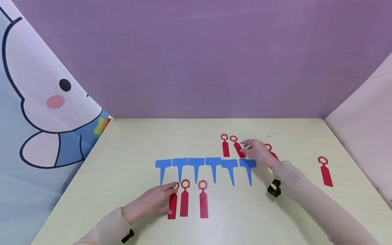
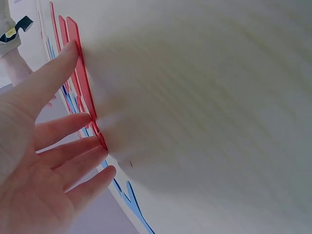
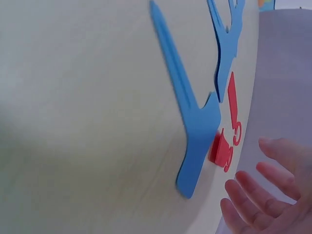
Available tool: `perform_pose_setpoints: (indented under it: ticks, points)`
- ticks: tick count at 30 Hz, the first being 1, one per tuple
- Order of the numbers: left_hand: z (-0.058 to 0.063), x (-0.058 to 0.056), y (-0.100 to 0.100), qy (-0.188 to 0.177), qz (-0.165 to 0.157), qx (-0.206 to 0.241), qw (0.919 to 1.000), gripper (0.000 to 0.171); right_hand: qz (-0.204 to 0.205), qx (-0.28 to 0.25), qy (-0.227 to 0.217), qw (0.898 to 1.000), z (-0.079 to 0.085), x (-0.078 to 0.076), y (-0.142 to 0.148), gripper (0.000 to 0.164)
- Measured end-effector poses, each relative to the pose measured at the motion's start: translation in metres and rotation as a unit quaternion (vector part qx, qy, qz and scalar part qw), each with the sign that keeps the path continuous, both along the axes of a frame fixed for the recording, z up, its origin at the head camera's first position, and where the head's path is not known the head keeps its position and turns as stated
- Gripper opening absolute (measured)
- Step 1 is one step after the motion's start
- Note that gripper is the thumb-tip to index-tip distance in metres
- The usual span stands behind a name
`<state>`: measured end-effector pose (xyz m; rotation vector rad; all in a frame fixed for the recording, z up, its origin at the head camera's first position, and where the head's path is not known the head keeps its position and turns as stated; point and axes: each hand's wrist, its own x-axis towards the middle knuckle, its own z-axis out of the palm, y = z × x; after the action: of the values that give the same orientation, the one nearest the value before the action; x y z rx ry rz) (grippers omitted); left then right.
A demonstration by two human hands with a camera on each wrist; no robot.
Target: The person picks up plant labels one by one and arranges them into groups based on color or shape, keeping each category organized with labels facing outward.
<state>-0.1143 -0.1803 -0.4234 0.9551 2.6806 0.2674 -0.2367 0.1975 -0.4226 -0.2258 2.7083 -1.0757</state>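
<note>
With light pressure, steady the near red tag (image 1: 173, 206), flat on the counter (image 1: 122, 160) just in front of the blue markers (image 1: 196, 162), under the person's spread left hand (image 1: 152, 200), and guide the right hand (image 1: 257, 151), fingers parted beside the slanted far tag (image 1: 238, 148), clear of those markers.

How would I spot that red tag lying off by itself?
On the pale table, look beyond the right sleeve, toward the table's right edge. The ring-topped red tag there lies alone, whereas the other red tags sit near the blue markers.
</note>
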Motion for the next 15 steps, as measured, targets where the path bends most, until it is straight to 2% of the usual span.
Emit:
perform_pose_setpoints:
  ticks: [7,15]
  points:
    - [-0.001,0.000,-0.001,0.010,-0.005,-0.003,0.9999,0.065,-0.027,0.000,-0.020,0.999,-0.003,-0.012,-0.007,0.041]
    - [-0.001,0.000,-0.001,0.008,-0.006,-0.003,0.9999,0.064,-0.053,-0.022,-0.064,0.996,-0.005,-0.022,-0.008,0.042]
